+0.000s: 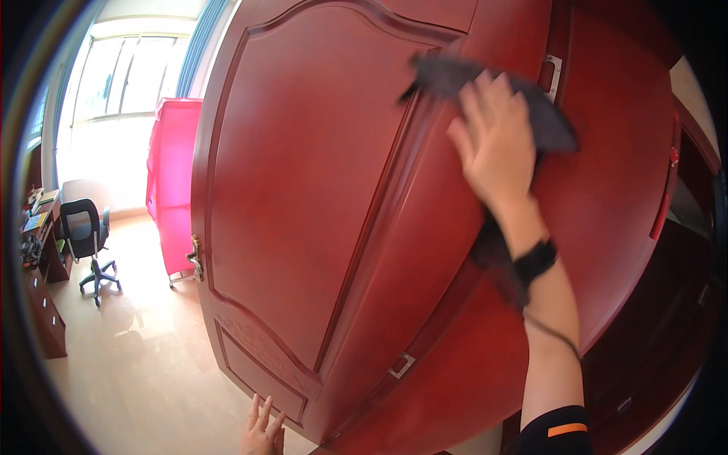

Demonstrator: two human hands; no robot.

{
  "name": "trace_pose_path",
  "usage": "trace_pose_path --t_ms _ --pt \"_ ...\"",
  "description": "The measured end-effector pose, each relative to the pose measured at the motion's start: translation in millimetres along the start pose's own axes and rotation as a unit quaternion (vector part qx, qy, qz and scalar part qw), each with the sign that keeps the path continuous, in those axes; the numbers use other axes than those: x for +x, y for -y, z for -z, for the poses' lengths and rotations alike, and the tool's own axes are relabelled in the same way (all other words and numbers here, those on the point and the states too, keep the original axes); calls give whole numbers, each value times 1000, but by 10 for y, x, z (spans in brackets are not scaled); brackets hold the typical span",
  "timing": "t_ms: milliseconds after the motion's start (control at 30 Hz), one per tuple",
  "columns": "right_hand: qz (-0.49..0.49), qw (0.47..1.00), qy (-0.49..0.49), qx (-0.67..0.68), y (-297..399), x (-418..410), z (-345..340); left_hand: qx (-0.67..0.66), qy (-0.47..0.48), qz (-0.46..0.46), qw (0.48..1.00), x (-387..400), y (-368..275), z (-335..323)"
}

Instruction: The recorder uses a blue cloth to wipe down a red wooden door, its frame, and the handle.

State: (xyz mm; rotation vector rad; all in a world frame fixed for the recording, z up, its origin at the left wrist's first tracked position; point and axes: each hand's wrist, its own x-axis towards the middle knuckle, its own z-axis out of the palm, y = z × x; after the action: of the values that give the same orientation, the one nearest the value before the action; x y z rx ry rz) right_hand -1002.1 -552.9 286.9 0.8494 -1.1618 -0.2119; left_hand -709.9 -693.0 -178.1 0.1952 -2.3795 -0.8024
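Observation:
My right hand point(500, 136) lies over a dark cloth point(549, 122), holding it against the right-hand stile of a reddish-brown wooden panel door point(307, 170). Both hand and cloth are blurred. More dark fabric hangs below that wrist, partly hidden by the forearm, which wears a black band point(536, 263). At the bottom of the picture my left hand point(264, 429) has its fingers apart and nothing in them. It appears in front of the door's lower panel point(264, 372); whether it touches the wood I cannot tell.
A metal handle point(195, 259) juts from the door's left edge. Two metal plates point(553, 77) point(402, 365) sit along the right side. Beyond stand a pink fabric-covered rack point(175, 187), a wheeled office chair point(85, 233), a cluttered desk point(48, 296) and a bright window point(131, 74).

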Motion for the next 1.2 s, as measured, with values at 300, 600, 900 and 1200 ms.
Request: trace_pose_path --t_ms 300,600,900,1200 --pt "224 781 378 445 1838 -2937 569 53 -28 15 998 17 261 241" --pt "48 974 182 124 281 -310 319 34 -26 56 998 94 440 241" --pt "6 997 32 -72 -1178 1378 -647 34 -70 108 991 173 628 286" --pt "-128 983 -58 -120 -2505 1813 -943 108 -61 160 979 -13 871 344"
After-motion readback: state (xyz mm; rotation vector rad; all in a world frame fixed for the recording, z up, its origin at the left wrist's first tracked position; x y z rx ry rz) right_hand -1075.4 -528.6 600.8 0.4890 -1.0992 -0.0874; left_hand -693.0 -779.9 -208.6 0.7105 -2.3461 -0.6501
